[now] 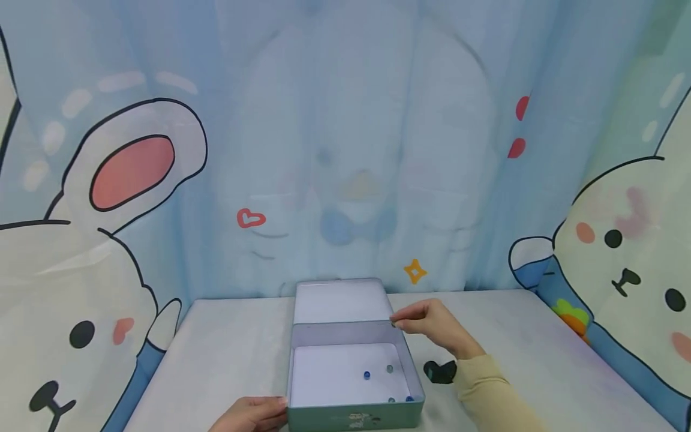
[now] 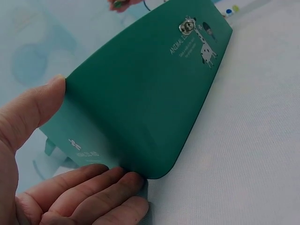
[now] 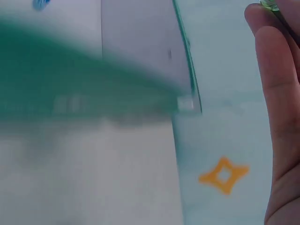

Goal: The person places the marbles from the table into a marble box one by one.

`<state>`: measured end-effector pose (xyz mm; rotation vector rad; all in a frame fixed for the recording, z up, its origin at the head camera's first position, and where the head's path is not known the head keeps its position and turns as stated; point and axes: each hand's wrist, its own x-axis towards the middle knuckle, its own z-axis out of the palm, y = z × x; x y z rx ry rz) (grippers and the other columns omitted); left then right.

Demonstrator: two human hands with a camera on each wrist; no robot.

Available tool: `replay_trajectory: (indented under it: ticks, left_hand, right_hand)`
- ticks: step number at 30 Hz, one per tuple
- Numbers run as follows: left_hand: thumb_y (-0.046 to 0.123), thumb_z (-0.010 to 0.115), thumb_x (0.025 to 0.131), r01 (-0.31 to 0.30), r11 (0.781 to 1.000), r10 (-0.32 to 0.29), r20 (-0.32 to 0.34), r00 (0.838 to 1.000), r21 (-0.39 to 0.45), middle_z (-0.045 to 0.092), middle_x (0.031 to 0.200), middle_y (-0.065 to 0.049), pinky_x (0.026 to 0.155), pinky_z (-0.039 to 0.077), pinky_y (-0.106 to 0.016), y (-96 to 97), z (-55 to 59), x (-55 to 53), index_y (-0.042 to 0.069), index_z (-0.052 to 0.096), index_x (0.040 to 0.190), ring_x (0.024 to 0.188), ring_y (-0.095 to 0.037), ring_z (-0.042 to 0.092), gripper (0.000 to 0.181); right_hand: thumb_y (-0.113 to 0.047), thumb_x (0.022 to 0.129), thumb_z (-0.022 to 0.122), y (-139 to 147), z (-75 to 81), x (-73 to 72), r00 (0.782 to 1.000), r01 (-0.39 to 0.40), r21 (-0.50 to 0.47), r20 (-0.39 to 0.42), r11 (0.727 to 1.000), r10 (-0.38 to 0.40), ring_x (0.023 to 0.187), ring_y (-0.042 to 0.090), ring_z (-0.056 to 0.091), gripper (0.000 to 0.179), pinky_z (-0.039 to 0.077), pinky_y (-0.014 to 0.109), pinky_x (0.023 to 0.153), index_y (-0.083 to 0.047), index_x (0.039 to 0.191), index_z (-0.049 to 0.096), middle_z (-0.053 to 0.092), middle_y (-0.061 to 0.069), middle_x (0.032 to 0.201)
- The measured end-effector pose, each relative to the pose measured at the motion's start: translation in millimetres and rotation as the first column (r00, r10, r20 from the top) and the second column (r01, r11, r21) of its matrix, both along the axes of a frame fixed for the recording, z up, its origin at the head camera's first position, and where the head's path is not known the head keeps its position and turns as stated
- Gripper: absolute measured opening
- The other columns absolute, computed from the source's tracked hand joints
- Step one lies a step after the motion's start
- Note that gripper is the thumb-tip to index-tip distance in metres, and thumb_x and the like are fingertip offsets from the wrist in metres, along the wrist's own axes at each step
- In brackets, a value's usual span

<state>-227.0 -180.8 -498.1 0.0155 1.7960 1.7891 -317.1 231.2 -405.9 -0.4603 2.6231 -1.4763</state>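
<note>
A green tin box (image 1: pixel 324 416) with a pale inside stands before me, its hinged lid (image 1: pixel 340 302) tipped back. Several small glass marbles lie in its right half, among them a blue marble (image 1: pixel 367 375) and a clear greenish marble (image 1: pixel 390 369). At the near left corner, my left hand (image 1: pixel 254 414) grips the box; in the left wrist view its thumb (image 2: pixel 44 101) is at one edge and the fingers at the other. My right hand (image 1: pixel 432 327) pinches a green marble (image 3: pixel 269 4) between thumb and fingertips, over the far right corner of the box.
A white cloth covers the table (image 1: pixel 237 342) around the box. A small black device (image 1: pixel 440 372) is beside the right cuff. Behind the table hangs a light blue curtain (image 1: pixel 351 120) with cartoon animals printed on it.
</note>
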Motion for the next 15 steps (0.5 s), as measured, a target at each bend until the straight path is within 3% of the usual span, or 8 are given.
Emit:
replay_trajectory:
  ticks: [6,15]
  left_hand:
    - [0.039,0.068,0.098,-0.006,1.000,0.006,-0.023,1.000,0.012,0.064,0.131,-0.033,0.102,0.055,-0.048,3.6,1.9,0.7,-0.022,0.052,0.134,0.126,-0.045,0.062,0.072]
    - [0.037,0.069,0.098,-0.037,0.999,0.036,-0.037,0.999,-0.012,0.064,0.130,-0.034,0.101,0.056,-0.047,2.0,5.1,0.1,-0.023,0.051,0.133,0.126,-0.044,0.062,0.072]
  right_hand:
    - [-0.014,0.093,0.075,-53.7,-4.0,-12.1,0.987,-0.157,0.024,-0.029,0.987,0.157,0.093,0.015,0.073,0.022,0.062,0.031,0.083,0.002,0.108,0.078,0.078,0.013,0.107]
    - [-0.003,0.087,0.079,-102.8,-20.6,-22.4,0.976,-0.216,0.119,0.036,0.969,0.213,0.078,0.011,0.069,0.009,0.060,0.029,0.072,0.001,0.094,0.080,0.079,0.009,0.089]
